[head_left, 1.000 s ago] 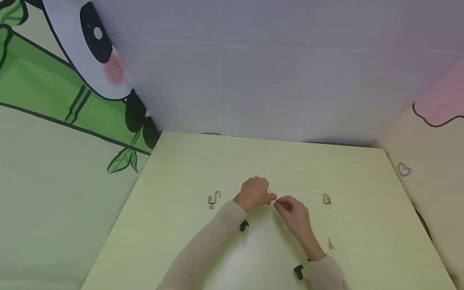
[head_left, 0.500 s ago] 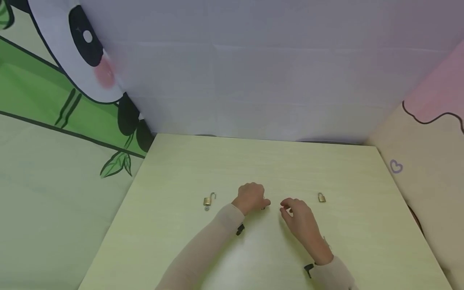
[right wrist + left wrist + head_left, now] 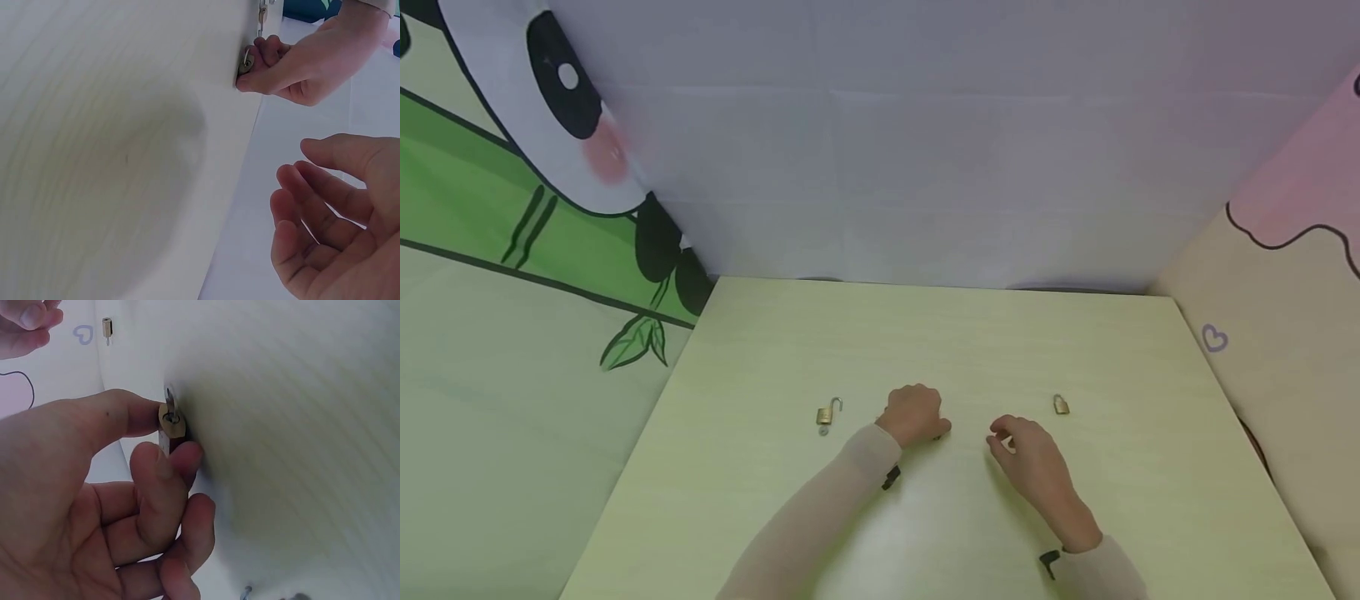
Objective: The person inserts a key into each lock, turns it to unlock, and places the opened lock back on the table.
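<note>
In the left wrist view, my left hand (image 3: pixel 137 481) pinches a small brass padlock (image 3: pixel 175 429) between thumb and forefinger, low against the table. A key (image 3: pixel 169 399) stands in the padlock's keyhole end. The head view shows that left hand (image 3: pixel 913 415) covering most of the lock. To its right, my right hand (image 3: pixel 1033 458) hovers over the table with relaxed, slightly bent fingers and nothing between them. In the right wrist view its fingers (image 3: pixel 325 219) are apart from the left hand and the padlock.
An unlocked brass padlock (image 3: pixel 824 416) with its shackle swung up and a key at its base lies left of the left hand. Another padlock (image 3: pixel 1061 406), shackle down, lies on the right of the pale table (image 3: pixel 925 333). Printed cloth walls stand behind and at the sides.
My right hand has drawn away from the left hand, to the right and nearer me, its fingertips parting. The left hand stays at the padlock. The head view has shifted slightly.
</note>
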A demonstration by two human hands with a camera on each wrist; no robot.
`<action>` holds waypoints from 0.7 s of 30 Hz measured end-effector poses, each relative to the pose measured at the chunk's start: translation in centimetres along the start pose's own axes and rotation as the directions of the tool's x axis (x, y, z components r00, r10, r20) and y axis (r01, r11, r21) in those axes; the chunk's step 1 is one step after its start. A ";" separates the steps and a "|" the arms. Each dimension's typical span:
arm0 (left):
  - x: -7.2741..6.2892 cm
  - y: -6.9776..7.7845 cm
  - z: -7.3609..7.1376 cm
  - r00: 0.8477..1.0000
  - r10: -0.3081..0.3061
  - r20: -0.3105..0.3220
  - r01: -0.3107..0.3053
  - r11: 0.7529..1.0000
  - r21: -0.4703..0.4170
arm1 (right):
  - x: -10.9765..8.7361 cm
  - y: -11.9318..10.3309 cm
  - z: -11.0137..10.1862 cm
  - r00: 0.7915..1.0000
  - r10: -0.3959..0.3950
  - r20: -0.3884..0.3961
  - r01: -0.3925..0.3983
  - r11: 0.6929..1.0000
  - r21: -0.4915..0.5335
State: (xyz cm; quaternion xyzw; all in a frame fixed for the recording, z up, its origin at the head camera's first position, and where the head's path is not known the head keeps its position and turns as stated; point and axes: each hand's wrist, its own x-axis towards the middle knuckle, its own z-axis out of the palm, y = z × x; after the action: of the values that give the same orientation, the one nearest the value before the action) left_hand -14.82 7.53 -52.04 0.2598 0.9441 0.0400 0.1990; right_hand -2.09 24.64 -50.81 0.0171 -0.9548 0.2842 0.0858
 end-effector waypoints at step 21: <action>-0.3 0.5 -2.0 1.000 0.009 -0.020 -0.009 1.000 0.008 | -1.9 3.4 -2.7 0.998 0.048 -0.028 -0.048 0.999 0.006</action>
State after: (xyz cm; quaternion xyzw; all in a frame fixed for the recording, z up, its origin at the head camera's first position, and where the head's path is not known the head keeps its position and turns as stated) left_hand -15.14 7.82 -50.01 0.2644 0.9450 0.0395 0.1884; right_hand -0.10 28.92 -50.69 -0.0096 -0.9529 0.2888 0.0925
